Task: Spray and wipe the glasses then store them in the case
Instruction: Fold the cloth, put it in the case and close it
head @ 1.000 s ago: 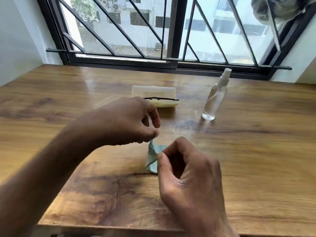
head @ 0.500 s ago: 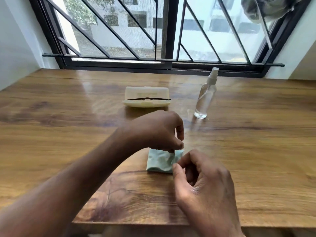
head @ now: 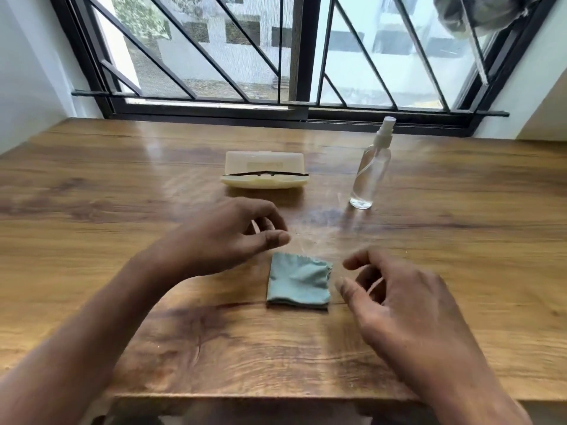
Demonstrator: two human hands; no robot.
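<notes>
Left hand [head: 228, 237] hovering just beside far-left corner of cloth [head: 299, 282], fingers loosely curled, holding nothing. Right hand [head: 399, 305] hovering just right of cloth, fingers relaxed, gripping nothing. Folded teal cloth lying flat on desk [head: 122, 185] between hands. Glasses [head: 268, 174] sitting in open cream case [head: 265, 162] farther back. Spray bottle [head: 369, 173] standing upright right of case, apart.

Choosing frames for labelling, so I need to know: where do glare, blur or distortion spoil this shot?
Head view: window light lays pale glare streaks on the table between the case and spray bottle; head view: left hand and right hand are motion-blurred, the cloth fairly sharp; head view: the sides of the window frame lean outward, wide-lens distortion.
</notes>
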